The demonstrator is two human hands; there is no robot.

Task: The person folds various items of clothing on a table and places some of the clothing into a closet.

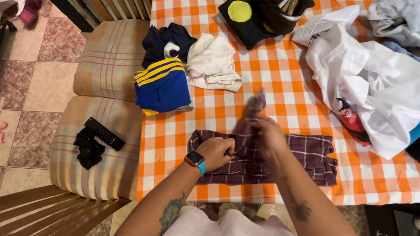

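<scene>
Nearest us, our left hand (215, 152), with a watch at the wrist, is closed, fingers curled down onto the dark plaid garment (310, 154) that lies flat near the table's front edge. Just beside it our right hand (266, 135) pinches a fold of the same cloth and lifts it, so a blurred strip of fabric stands up above the fingers. How tightly those fingers close we cannot tell through the blur.

The garment rests on an orange checked tablecloth (286, 84). Farther back on the left lie folded blue shorts with yellow stripes (164, 84), a navy piece (166, 40) and a folded white piece (213, 61). To the right a loose white shirt (380, 84) spreads over other clothes. At the far edge sits a black top with yellow dots (241, 14).

Off the table to the left, a remote control (104, 133) lies on a striped cushion (107, 60).
</scene>
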